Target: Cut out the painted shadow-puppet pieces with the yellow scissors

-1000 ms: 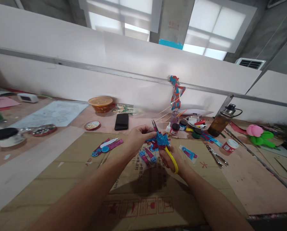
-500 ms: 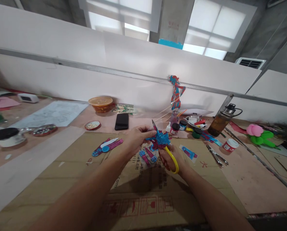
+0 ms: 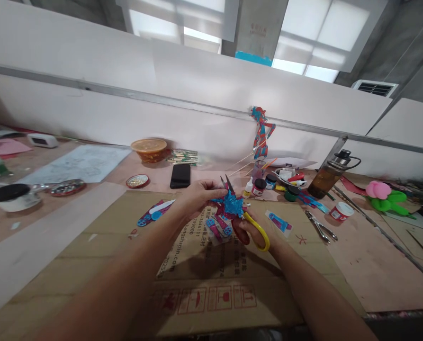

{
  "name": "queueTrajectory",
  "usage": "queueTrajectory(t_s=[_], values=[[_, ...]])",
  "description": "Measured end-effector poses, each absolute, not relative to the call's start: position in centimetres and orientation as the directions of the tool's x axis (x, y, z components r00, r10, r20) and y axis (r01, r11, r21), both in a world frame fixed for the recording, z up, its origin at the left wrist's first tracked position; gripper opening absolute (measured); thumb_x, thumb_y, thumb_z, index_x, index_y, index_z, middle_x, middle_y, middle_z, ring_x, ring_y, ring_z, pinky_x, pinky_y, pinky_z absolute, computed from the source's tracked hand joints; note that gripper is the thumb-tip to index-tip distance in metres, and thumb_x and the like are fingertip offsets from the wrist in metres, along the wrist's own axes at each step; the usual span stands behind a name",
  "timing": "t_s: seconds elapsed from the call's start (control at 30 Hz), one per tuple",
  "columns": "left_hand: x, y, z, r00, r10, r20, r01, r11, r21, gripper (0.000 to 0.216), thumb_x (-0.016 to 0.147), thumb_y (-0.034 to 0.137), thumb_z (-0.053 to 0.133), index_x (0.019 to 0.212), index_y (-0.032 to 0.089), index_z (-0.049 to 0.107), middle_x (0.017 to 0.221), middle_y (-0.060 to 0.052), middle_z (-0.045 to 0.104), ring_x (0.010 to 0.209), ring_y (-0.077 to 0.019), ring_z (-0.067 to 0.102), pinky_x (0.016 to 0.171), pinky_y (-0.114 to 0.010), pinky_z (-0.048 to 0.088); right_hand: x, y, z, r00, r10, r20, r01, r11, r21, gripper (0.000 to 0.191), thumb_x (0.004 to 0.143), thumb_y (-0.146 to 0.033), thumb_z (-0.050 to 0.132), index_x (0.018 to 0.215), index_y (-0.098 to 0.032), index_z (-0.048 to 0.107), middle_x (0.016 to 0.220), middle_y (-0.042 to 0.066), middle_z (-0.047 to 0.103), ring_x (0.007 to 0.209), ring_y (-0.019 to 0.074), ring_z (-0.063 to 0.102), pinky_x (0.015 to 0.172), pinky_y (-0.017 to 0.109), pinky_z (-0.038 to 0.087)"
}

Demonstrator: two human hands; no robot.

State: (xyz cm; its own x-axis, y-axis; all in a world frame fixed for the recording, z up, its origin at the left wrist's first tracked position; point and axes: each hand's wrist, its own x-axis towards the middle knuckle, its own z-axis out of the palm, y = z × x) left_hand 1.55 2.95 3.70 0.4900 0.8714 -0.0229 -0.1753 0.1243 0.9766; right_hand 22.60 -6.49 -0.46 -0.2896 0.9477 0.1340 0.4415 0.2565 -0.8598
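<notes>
Pinching a spiky blue-and-purple painted cutout (image 3: 233, 204) from its left with the left hand (image 3: 207, 192), grasping yellow-handled metal scissors (image 3: 251, 219) in the right hand (image 3: 252, 230), angled forward-left across it.

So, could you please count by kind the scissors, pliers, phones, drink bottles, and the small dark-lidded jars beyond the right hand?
Scissors, in the right hand: 1
Pliers: 1
Phone: 1
Drink bottle: 1
Small dark-lidded jars, red, blue and green: 3
Total: 7
</notes>
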Motion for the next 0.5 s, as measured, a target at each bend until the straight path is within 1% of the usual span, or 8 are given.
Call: queueTrajectory(t_s=[0.07,0.13,0.27,0.37,0.5], values=[[1.36,2.97,3.93,0.499,0.866,-0.031,-0.162,0.128,0.978,0.054,0.045,0.049,0.111,0.064,0.022,0.068,0.063,-0.001,0.068,0.056,-0.0160,0.061,0.051,-0.028,0.049,22.57,-6.49,-0.29,-0.294,0.950,0.109,0.438,0.235,-0.868,0.040,0.095,-0.054,0.059,0.067,-0.030,0.042,0.056,0.000,0.056,0.057,0.0196,0.055,0.062,0.034,0.049],[1.18,3.05,4.08,0.503,0.864,-0.026,-0.154,0.119,0.981,0.055,0.046,0.046,0.111,0.065,0.022,0.066,0.064,-0.001,0.068,0.055,-0.0153,0.061,0.050,-0.027,0.048,22.60,-6.51,-0.22,-0.295,0.952,0.085,0.429,0.212,-0.878,0.034,0.094,-0.051,0.061,0.075,-0.029,0.044,0.056,-0.002,0.055,0.056,0.0192,0.055,0.062,0.033,0.048],[1.05,3.24,4.12,0.468,0.884,0.014,-0.163,0.071,0.984,0.053,0.048,0.038,0.110,0.070,0.022,0.065,0.067,0.000,0.068,0.056,-0.0145,0.061,0.051,-0.027,0.048,22.78,-6.58,-0.40,-0.302,0.949,0.096,0.422,0.223,-0.879,0.023,0.095,-0.046,0.061,0.088,-0.029,0.047,0.057,-0.005,0.055,0.054,0.0183,0.053,0.061,0.031,0.044],[1.14,3.30,3.96,0.453,0.891,0.034,-0.173,0.050,0.984,0.052,0.049,0.037,0.108,0.072,0.021,0.065,0.070,0.000,0.069,0.058,-0.0144,0.061,0.053,-0.027,0.048,22.80,-6.59,-0.60,-0.309,0.945,0.104,0.430,0.237,-0.871,0.020,0.096,-0.042,0.060,0.087,-0.028,0.047,0.059,-0.005,0.056,0.055,0.0176,0.053,0.061,0.030,0.044],[1.31,3.26,3.70,0.427,0.903,0.052,-0.186,0.032,0.982,0.052,0.048,0.038,0.109,0.072,0.021,0.065,0.071,0.000,0.069,0.060,-0.0141,0.061,0.055,-0.027,0.048,22.49,-6.58,-0.89,-0.267,0.956,0.125,0.434,0.235,-0.870,0.022,0.096,-0.040,0.062,0.083,-0.028,0.048,0.057,-0.005,0.056,0.053,0.0165,0.053,0.058,0.028,0.044]])
